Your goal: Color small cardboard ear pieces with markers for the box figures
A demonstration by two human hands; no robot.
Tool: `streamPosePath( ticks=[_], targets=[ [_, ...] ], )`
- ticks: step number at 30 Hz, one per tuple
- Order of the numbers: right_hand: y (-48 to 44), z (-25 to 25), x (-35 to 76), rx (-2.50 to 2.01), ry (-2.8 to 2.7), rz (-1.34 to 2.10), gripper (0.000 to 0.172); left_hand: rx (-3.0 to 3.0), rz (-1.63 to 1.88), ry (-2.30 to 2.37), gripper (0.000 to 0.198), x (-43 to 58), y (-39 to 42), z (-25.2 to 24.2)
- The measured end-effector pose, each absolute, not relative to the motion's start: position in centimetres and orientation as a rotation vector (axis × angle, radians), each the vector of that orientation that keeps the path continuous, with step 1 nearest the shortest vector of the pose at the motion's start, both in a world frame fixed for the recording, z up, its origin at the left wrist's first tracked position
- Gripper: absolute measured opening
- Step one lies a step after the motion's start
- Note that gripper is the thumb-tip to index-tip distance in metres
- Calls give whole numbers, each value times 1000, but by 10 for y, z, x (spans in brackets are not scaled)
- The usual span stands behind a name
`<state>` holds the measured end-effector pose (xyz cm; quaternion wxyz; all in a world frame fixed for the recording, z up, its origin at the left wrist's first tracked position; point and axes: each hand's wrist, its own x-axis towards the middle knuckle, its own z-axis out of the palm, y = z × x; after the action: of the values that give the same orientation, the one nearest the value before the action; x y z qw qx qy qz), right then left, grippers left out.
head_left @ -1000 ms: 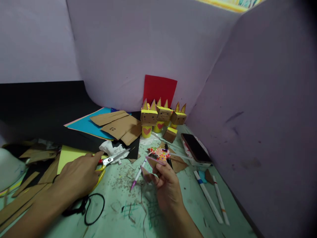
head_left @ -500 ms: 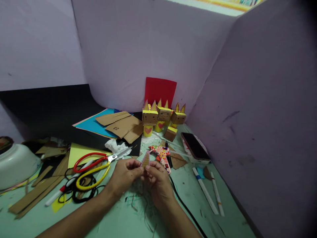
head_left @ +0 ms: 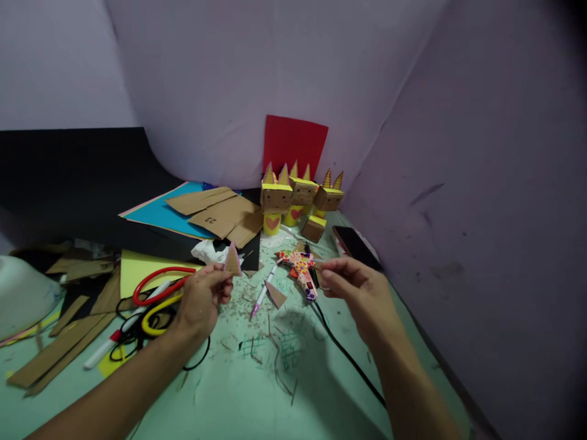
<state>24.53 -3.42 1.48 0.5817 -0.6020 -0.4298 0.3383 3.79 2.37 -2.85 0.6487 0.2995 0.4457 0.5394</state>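
My left hand (head_left: pixel 204 299) pinches a small cardboard triangle (head_left: pixel 233 261) with a pink edge between thumb and fingers, its point upward. My right hand (head_left: pixel 355 284) is just right of a floral-patterned glue gun (head_left: pixel 300 272); its thumb and fingers are slightly apart and I see nothing held. The glue gun lies on the table with its black cord running toward me. Between my hands lie a second cardboard triangle (head_left: pixel 276 295) and a white marker with a purple tip (head_left: pixel 260 299). Red-and-yellow scissors (head_left: pixel 160 284) rest beside my left hand, partly hidden by it.
Box-headed cardboard figures (head_left: pixel 276 198) with pointed ears stand at the back before a red sheet (head_left: pixel 295 143). A phone (head_left: pixel 355 244) lies at right. Cardboard pieces (head_left: pixel 224 217), a blue sheet (head_left: pixel 172 211), white tissue (head_left: pixel 208 252) and cardboard strips (head_left: pixel 64 354) lie at left.
My hands have moved apart. The left carries the cardboard triangle left, while the right has let go of it and moved right beside the glue gun. The view has tilted downward slightly.
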Motion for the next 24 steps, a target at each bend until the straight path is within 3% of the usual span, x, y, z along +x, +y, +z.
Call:
streamPosePath(
  ticks=[4, 8, 14, 19, 24],
  targets=[
    [-26, 0, 244, -1806, -1469, 551, 13, 626, 1204, 1030, 25, 44, 22, -32],
    [-25, -9, 258, -2042, -1497, 341, 18, 609, 1149, 1028, 26, 44, 18, -29],
    [-22, -9, 248, -1995, -1535, 350, 21, 670, 1142, 1036, 23, 47, 11, -24],
    [17, -13, 206, -2287, -1760, 396, 34, 656, 1172, 1056, 25, 47, 13, -24],
    [44, -25, 191, -2292, -1651, 412, 20, 639, 1155, 1055, 23, 45, 13, -22]
  ],
)
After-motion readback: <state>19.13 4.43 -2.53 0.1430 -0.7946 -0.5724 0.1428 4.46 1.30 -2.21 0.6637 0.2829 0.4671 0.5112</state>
